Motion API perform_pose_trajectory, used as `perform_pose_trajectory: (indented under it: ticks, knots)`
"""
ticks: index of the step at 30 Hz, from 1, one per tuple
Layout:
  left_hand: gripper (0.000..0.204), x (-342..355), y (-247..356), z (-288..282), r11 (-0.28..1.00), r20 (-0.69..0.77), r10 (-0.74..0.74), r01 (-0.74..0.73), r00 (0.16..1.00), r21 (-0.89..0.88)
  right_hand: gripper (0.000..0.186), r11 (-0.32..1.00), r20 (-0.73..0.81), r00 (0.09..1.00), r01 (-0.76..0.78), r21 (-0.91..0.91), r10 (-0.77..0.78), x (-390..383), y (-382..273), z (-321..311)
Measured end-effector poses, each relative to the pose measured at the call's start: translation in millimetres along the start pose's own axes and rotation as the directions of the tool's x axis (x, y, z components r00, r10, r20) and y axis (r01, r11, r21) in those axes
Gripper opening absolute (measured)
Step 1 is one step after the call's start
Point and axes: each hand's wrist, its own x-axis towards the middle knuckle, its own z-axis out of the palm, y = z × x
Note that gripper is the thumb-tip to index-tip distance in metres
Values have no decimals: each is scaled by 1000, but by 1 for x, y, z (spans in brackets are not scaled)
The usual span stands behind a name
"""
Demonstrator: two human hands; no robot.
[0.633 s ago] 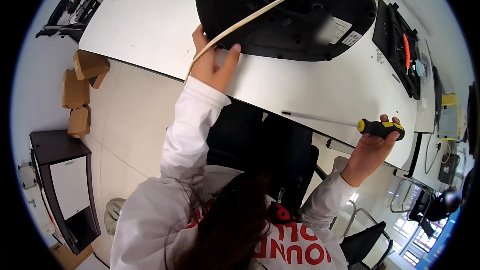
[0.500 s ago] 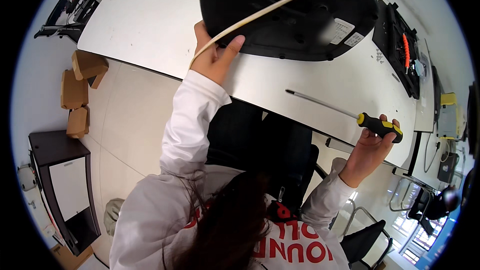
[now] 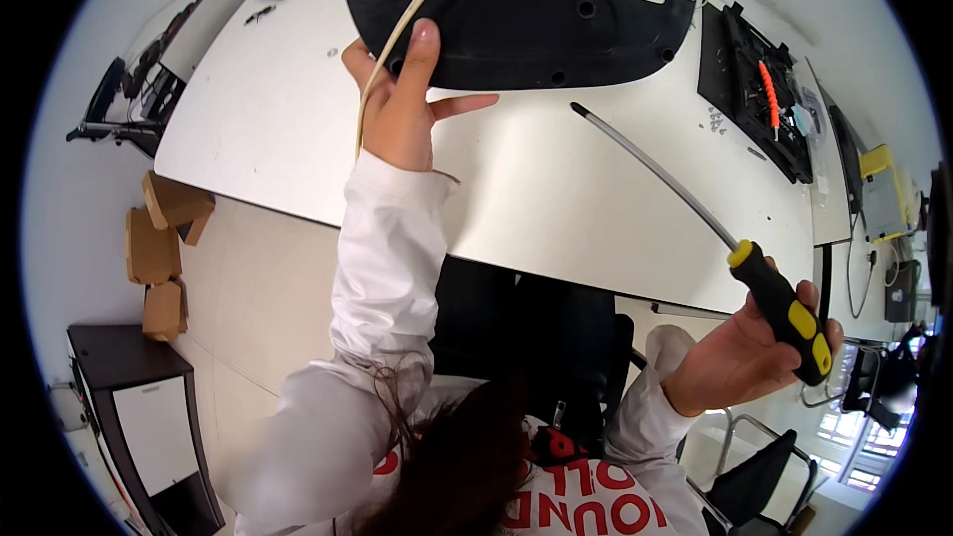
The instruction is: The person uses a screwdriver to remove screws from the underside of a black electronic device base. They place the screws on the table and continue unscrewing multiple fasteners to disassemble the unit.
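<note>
My left hand grips the lower left edge of a black plastic housing, its thumb on the face towards me. Round screw holes and two white labels show on that face; the upper part lies outside the view. A cream cable runs across the housing and past my left hand. In my right hand is a long screwdriver with a black and yellow handle. Its tip points up and left, appearing just below the housing's lower edge and apart from it.
On the white table, a black tool case holds an orange coiled item. Several small metal pieces lie beside it. Cardboard boxes and a dark cabinet stand on the left. A chair is at lower right.
The housing has shifted up and left in view, with its labels now sharper. The screwdriver has turned more steeply upward, its tip nearer the housing's lower edge. Both hands keep their hold.
</note>
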Motion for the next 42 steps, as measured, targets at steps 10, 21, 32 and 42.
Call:
perform_pose_trajectory:
  ticks: [10, 21, 32, 42]
  knots:
    - [63, 4, 6, 2, 1000, -31, -11, 10, 999, -19, 52, 983, 241, 956, 180, -34, -167, -1, 0, 29]
    - [65, -4, 0, 1, 999, -25, -47, 48, 999, 11, 60, 982, 603, 787, 189, -31, -132, -3, -38, 42]
    - [63, -3, 1, 2, 999, -43, -27, 28, 999, 26, 50, 915, 685, 711, 367, -170, -158, 8, -56, 58]
    - [62, -5, -1, 0, 998, -23, -52, 53, 998, 44, 37, 769, 594, 747, 557, -313, -299, 10, -57, 52]
